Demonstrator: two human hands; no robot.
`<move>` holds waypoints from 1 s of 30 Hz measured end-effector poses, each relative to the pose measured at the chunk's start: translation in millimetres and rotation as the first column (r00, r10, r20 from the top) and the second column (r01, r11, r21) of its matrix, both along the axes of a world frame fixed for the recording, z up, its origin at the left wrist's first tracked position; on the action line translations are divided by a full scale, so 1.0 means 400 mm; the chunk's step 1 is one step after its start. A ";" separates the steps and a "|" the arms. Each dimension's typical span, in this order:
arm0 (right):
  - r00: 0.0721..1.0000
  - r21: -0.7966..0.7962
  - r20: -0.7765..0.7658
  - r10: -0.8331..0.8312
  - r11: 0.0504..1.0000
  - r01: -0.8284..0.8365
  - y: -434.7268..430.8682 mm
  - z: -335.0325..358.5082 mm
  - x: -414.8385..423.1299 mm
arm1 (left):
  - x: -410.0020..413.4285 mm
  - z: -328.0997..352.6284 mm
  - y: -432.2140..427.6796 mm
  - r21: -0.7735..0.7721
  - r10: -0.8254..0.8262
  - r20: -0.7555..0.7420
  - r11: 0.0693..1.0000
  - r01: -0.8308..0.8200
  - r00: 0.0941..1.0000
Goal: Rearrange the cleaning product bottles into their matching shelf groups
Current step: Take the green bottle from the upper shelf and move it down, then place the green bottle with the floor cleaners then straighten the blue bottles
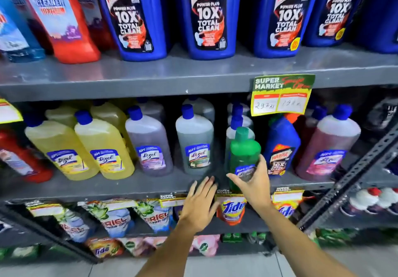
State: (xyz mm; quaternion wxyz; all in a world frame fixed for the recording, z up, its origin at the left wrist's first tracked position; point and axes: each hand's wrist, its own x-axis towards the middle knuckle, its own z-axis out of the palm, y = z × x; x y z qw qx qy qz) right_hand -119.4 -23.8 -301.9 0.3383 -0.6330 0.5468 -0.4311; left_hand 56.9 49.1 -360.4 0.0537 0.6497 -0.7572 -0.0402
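My right hand (254, 182) grips a green bottle (244, 149) with a green cap and a blue label, held upright at the front of the middle shelf (129, 185). It stands in front of a row of grey-green bottles with blue caps. My left hand (199, 203) hovers open just left of it, fingers spread over the shelf edge. On the same shelf stand yellow bottles (103, 147), a purple one (148, 145), a grey-green one (195, 141), a blue Harpic bottle (281, 145) and a pink one (323, 145).
The top shelf (150, 76) carries large blue Harpic bottles (211, 16) and a red cleaner bottle (64, 18). A yellow price tag (280, 100) hangs from its edge. Detergent pouches (231, 210) hang below. A slanted metal brace (353, 173) crosses at the right.
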 end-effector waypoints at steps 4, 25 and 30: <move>1.000 -0.028 -0.002 0.016 0.999 -0.016 0.009 -0.009 0.000 | -0.002 -0.003 0.003 -0.008 0.020 0.013 1.000 -0.020 1.000; 0.928 0.023 0.000 -0.372 0.928 0.372 -0.117 0.007 -0.125 | -0.024 0.007 0.013 -0.025 0.086 0.010 0.996 -0.086 0.996; 0.926 0.057 0.043 -0.376 0.926 0.373 -0.135 0.017 -0.127 | -0.028 0.021 0.019 -0.011 0.072 0.020 0.997 -0.072 0.997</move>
